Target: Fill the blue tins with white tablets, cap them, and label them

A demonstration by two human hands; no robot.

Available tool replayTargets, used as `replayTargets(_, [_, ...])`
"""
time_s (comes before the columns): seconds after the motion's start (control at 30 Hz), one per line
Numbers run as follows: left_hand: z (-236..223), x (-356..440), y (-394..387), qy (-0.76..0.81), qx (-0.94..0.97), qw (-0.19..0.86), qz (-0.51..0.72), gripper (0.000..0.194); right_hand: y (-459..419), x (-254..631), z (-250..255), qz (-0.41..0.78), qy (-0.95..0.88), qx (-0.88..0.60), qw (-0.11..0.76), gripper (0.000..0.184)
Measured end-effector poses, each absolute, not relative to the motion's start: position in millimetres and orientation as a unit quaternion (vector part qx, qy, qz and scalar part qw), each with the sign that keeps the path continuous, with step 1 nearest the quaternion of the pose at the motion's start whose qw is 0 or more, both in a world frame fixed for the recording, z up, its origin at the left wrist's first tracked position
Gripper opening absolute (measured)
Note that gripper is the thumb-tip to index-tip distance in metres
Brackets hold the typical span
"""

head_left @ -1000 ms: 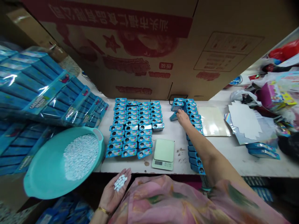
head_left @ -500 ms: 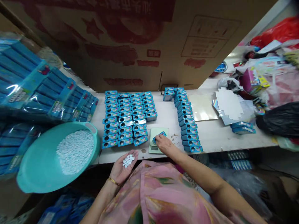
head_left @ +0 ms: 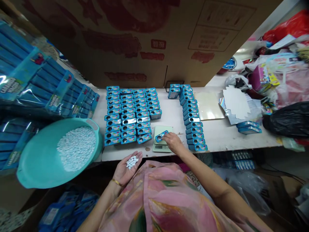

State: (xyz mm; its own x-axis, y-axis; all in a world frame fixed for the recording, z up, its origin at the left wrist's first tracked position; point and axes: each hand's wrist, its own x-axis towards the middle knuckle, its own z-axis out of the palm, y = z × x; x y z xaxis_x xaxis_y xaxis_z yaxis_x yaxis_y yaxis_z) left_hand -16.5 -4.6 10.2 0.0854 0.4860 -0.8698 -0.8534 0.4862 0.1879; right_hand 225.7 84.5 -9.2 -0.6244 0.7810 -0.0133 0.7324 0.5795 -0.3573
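Observation:
My left hand point(head_left: 125, 167) is palm up and cupped, with a small heap of white tablets point(head_left: 132, 162) in it. A blue tin point(head_left: 161, 136) with a round window lies aslant on the pale green scale point(head_left: 156, 147). My right hand point(head_left: 172, 142) is over the right part of the scale, its bent fingers closed together at the tin's right end. A white spot shows by the fingertips; what they hold is too small to make out. Left of the scale stand several rows of like blue tins point(head_left: 128, 125); another column of tins point(head_left: 193, 124) stands to its right.
A turquoise basin point(head_left: 36, 161) of white tablets is at the left, below wrapped blue packs point(head_left: 53, 87). A large cardboard box point(head_left: 178, 48) stands behind the tins. On the right lie a cream sheet point(head_left: 207, 104), white card point(head_left: 236, 103), tins point(head_left: 249, 129) and a black bag point(head_left: 287, 119).
My right hand has drawn back slightly to the right, showing more of the tin on the scale. My left hand still cups the tablets. The view has tilted down a little.

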Motion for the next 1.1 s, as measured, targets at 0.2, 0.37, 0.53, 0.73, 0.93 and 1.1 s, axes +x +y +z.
replayTargets(0.2, [11.6, -14.1, -5.2, 0.479, -0.187, 0.718, 0.469, 0.03, 81.0, 217.3, -2.4, 0.139, -0.859, -0.481, 0.11, 0.029])
replayTargets(0.37, [10.9, -12.2, -4.9, 0.47, -0.184, 0.727, 0.465, 0.029, 81.8, 218.3, -6.7, 0.172, -0.869, -0.432, 0.17, 0.034])
replayTargets(0.53, [8.7, -3.8, 0.8, 0.43, -0.169, 0.774, 0.433, 0.025, 59.4, 200.5, 7.6, 0.168, -0.87, -0.415, 0.21, 0.028])
replayTargets(0.73, [3.4, -2.4, 1.8, 0.423, -0.165, 0.785, 0.421, 0.025, 59.4, 192.8, 13.8, 0.105, -0.843, -0.52, 0.087, 0.024])
replayTargets(0.93, [3.9, -2.8, 5.2, 0.433, -0.166, 0.78, 0.42, 0.025, 81.6, 202.5, -5.2, 0.18, -0.844, -0.49, 0.125, 0.024])
replayTargets(1.1, [6.4, 1.4, 10.3, 0.422, -0.161, 0.793, 0.408, 0.024, 58.4, 176.2, 7.8, 0.211, -0.87, -0.4, 0.195, 0.021])
